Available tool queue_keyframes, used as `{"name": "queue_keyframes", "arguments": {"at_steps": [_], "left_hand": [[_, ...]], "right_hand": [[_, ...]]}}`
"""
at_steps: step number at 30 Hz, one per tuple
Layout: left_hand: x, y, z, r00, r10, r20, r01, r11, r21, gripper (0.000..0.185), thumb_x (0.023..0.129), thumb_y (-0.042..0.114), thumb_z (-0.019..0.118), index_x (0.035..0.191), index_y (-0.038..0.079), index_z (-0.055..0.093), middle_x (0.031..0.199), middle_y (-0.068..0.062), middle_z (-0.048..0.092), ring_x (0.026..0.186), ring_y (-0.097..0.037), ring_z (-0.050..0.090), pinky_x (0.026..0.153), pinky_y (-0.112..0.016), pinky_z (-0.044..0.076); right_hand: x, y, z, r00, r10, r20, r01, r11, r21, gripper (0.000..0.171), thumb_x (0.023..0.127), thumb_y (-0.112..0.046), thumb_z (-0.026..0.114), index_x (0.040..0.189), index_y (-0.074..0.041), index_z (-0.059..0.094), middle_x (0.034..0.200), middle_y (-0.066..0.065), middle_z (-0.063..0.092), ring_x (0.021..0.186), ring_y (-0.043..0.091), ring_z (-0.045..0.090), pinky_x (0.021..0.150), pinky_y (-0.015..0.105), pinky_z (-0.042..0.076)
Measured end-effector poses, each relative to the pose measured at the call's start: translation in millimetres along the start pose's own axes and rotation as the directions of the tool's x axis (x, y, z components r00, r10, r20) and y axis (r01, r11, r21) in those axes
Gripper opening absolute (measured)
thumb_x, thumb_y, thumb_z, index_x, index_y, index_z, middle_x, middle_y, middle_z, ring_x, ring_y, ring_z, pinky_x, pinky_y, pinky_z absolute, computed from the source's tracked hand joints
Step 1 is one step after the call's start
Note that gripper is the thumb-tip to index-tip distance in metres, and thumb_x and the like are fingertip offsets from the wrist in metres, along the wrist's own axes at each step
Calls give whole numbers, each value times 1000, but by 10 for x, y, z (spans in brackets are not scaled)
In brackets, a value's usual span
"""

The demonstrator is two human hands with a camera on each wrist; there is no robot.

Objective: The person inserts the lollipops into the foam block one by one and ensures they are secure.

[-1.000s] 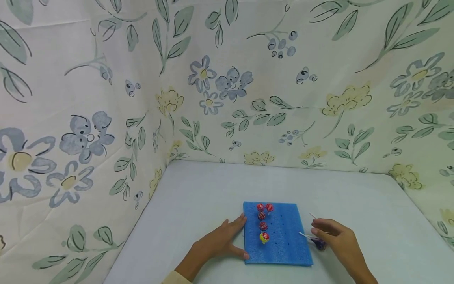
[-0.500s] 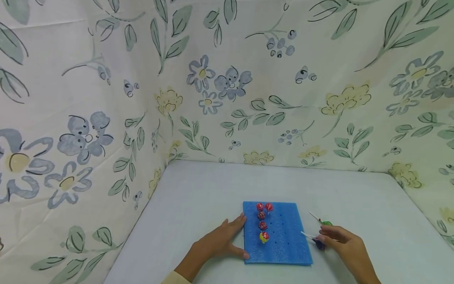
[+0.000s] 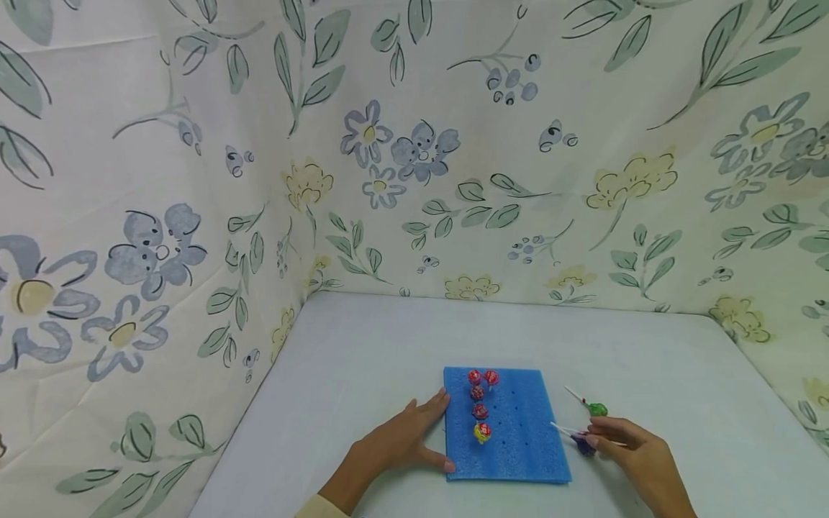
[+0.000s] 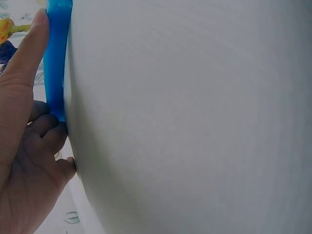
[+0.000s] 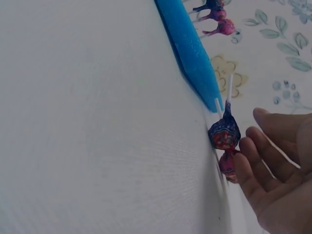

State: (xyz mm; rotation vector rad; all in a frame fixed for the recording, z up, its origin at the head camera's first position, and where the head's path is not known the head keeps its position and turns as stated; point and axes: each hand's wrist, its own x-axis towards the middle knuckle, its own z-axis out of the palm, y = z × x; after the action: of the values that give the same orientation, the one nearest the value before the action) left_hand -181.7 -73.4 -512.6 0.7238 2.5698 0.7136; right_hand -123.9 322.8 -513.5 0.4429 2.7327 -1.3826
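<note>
The left hand rests wide-fingered against a blue foam board; the right hand has narrowly parted fingers at a purple lollipop beside its right edge, grip unclear. Likely light, hard and slick-wrapped, the lollipop suits a pinch just below its head.

Shows blue on the board, red on most standing lollipops, yellow-and-red on the nearest one, green on a loose lollipop, purple on another, white on the bench, blue-and-yellow flowers on pale cloth.
</note>
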Motion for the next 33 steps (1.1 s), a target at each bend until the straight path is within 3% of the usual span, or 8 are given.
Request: {"name": "queue_keyframes", "arguments": {"at_steps": [5,10,16,21,25,33], "left_hand": [[-3,3,5,1000,1,6,-1,1000,-3,113,80,66,84,170,23,29,176,6,24,162,-27,26,127,-59,29],[-2,13,-5,1000,-9,5,9,1000,5,113,80,65,85,169,24,29,176,7,24,162,-30,27,126,-59,31],[-9,29,-16,1000,-19,7,19,1000,2,113,79,65,85,169,25,29,176,7,25,162,-32,27,125,-60,32],[-7,28,-12,1000,-17,8,17,1000,5,113,80,65,85,169,24,29,176,7,25,162,-32,27,125,-59,32],[4,16,-1,1000,-21,12,21,1000,6,113,80,65,84,170,25,29,176,8,24,162,-31,27,126,-59,31],[32,-12,20,1000,-25,9,25,999,22,113,79,68,83,170,27,28,176,9,23,162,-29,27,126,-59,32]], "right_hand": [[-24,8,4,1000,-2,4,2,1000,-19,50,94,-30,83,134,-2,71,115,8,80,91,-7,68,78,19,57],[-34,18,-2,1000,-12,10,12,1000,-12,53,94,-35,83,135,-3,70,117,8,80,94,-4,69,80,21,58],[-31,25,21,999,-37,0,37,999,-28,48,92,-30,85,131,-3,73,116,7,80,94,-6,67,79,19,57],[-22,-7,50,998,-55,9,55,996,-67,43,92,-24,85,127,-3,74,117,9,80,101,10,72,78,18,58],[-17,-14,75,997,-80,10,81,990,-116,37,90,-17,87,123,-3,77,117,11,80,109,25,74,81,25,62],[-12,-30,126,991,-131,12,131,970,-206,33,85,-3,87,118,-3,79,114,15,79,103,30,75,83,41,64]]}}
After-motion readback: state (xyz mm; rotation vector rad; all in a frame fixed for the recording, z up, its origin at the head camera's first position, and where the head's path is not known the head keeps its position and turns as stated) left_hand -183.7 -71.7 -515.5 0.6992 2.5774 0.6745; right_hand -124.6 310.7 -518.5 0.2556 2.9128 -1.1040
